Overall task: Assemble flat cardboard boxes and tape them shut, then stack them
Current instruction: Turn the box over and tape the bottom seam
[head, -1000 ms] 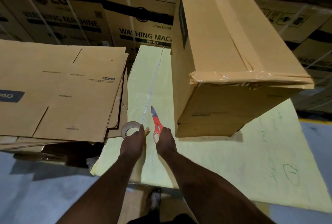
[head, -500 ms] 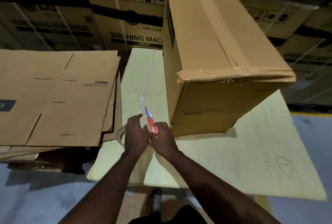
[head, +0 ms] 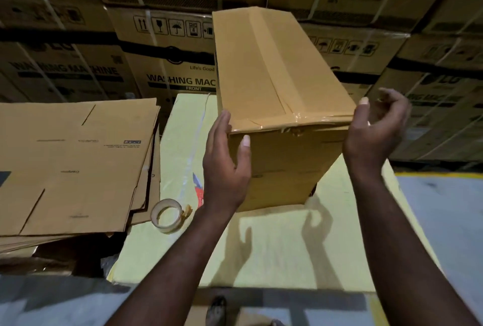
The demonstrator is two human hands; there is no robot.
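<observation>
The oblong brown cardboard box (head: 282, 163), glossy tape (head: 271, 64) along its seam, stood on the pale yellow sheet (head: 274, 247). Your left hand (head: 224, 169) pressed straight fingers to its near corner; your right hand (head: 373, 129) hovered beside it, loosely curled, empty.

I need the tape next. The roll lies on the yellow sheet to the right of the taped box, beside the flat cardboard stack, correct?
Not the right: the head view shows the tape roll on the yellow sheet to the left of the taped box, beside the flat cardboard stack.
</observation>
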